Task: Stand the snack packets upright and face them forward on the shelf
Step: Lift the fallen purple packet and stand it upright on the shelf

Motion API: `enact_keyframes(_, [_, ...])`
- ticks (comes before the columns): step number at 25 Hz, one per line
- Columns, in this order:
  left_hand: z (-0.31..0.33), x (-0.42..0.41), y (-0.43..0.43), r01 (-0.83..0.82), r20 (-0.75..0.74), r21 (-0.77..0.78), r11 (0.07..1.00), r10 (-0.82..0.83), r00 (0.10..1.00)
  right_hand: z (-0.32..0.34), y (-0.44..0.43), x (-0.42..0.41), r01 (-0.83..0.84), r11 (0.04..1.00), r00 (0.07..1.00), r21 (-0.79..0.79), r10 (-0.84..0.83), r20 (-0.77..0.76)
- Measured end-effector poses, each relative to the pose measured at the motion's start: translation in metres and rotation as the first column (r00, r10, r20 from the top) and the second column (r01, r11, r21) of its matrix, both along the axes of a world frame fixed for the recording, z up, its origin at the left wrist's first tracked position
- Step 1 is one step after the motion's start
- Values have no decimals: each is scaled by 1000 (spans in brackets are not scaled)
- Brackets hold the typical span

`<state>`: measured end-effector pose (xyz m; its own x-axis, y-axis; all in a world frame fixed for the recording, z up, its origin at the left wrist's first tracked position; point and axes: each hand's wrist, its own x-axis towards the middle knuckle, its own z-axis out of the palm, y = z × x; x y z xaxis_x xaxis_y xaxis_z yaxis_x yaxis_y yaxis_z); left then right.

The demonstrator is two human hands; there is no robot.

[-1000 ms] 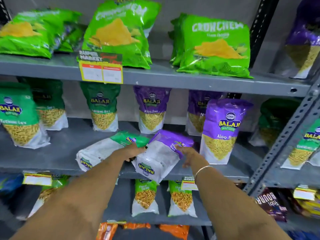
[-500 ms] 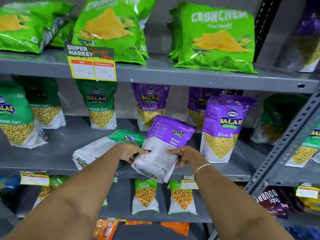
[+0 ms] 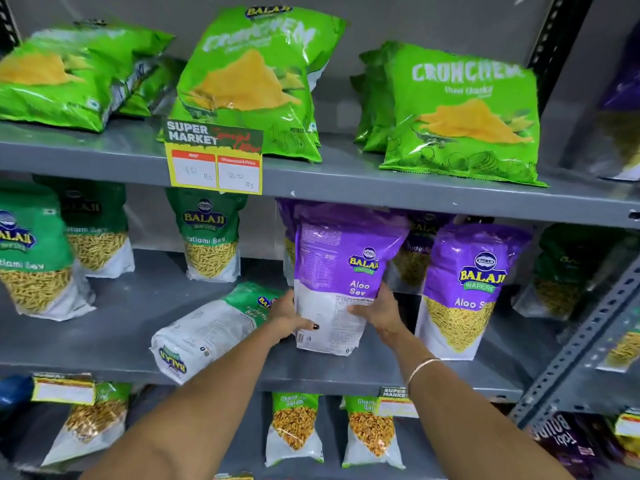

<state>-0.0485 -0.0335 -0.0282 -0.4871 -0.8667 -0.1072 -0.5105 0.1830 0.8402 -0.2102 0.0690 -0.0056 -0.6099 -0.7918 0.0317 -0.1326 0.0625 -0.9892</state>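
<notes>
A purple Aloo Sev packet (image 3: 341, 268) stands nearly upright on the middle shelf (image 3: 114, 334), its printed back side towards me. My left hand (image 3: 289, 315) grips its lower left edge and my right hand (image 3: 379, 311) grips its lower right edge. Left of it a green-and-white sev packet (image 3: 207, 332) lies flat on the shelf, partly hanging over the front edge. Another purple Aloo Sev packet (image 3: 465, 289) stands upright to the right, face forward.
Green Balaji sev packets (image 3: 209, 237) stand at the back and left of the middle shelf. Crunchem chip bags (image 3: 464, 116) fill the top shelf behind a yellow price tag (image 3: 214, 161). Smaller packets (image 3: 294, 427) stand on the lower shelf. A perforated metal upright (image 3: 581, 344) rises at right.
Both hands have lifted the purple packet from lying tilted on the shelf to nearly upright. The view has moved closer to the shelf.
</notes>
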Motion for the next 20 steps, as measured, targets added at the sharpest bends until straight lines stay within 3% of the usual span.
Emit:
enact_keyframes(4, [-20,-8,-9,-76,-106,-3,997,76,991,-8,-13,-2,44,998,993,51,-38,-112])
enact_keyframes(9, [-24,-5,-14,-72,-171,62,995,81,982,-15,-19,-2,48,984,996,170,-35,-79])
enact_keyframes(12, [-16,3,-16,27,-133,139,990,-8,991,-19,-18,1,42,927,994,373,-75,76])
enact_keyframes(17, [-4,24,-26,140,-74,242,960,-125,989,-19,-23,0,-57,952,949,300,-41,312])
enact_keyframes(19, [-4,27,-28,90,-110,224,971,-66,992,-19,-23,2,-164,940,947,300,65,315])
enact_keyframes(20, [-5,27,-26,76,-153,225,971,-42,987,-19,-22,2,-203,918,962,341,123,243])
